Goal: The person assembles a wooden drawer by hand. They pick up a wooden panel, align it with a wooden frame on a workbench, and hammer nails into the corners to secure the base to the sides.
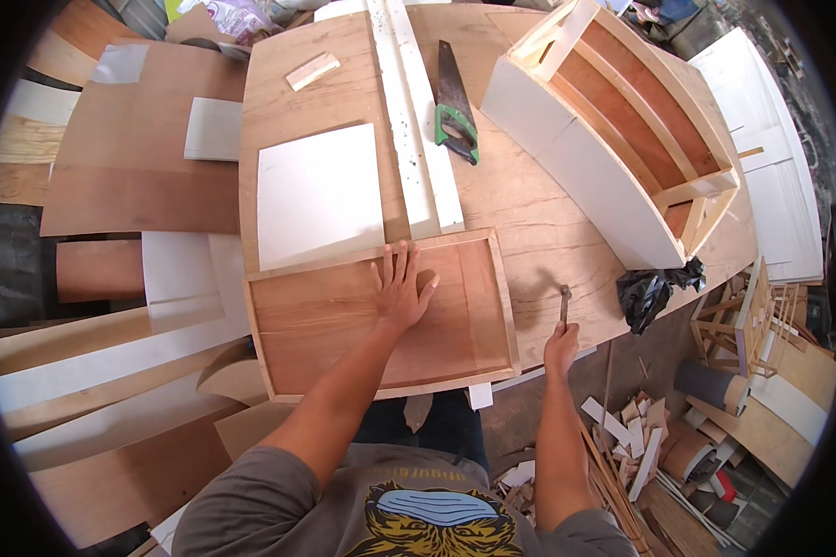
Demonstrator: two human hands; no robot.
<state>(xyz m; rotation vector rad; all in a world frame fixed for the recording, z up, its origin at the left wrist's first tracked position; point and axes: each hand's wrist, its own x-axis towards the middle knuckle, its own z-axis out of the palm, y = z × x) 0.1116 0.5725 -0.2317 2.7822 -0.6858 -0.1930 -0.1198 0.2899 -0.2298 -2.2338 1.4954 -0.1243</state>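
Observation:
A shallow wooden panel with a raised frame point(344, 348) lies along the near edge of the worktable. My left hand point(401, 295) rests flat on it, fingers spread toward its far rail. My right hand point(560, 348) is closed round the handle of a hammer point(566, 295), held upright to the right of the panel. Beyond the panel are a white board point(320, 195) and long white strips point(404, 121). A handsaw point(455, 111) with a green and black handle lies just right of the strips.
A white-sided wooden cabinet frame point(581, 172) stands on the table's right side, with a black plastic bag point(655, 295) at its near corner. A small wood block point(313, 71) lies at the far left. Boards point(149, 139) are stacked at left; wood offcuts point(633, 432) litter the floor at right.

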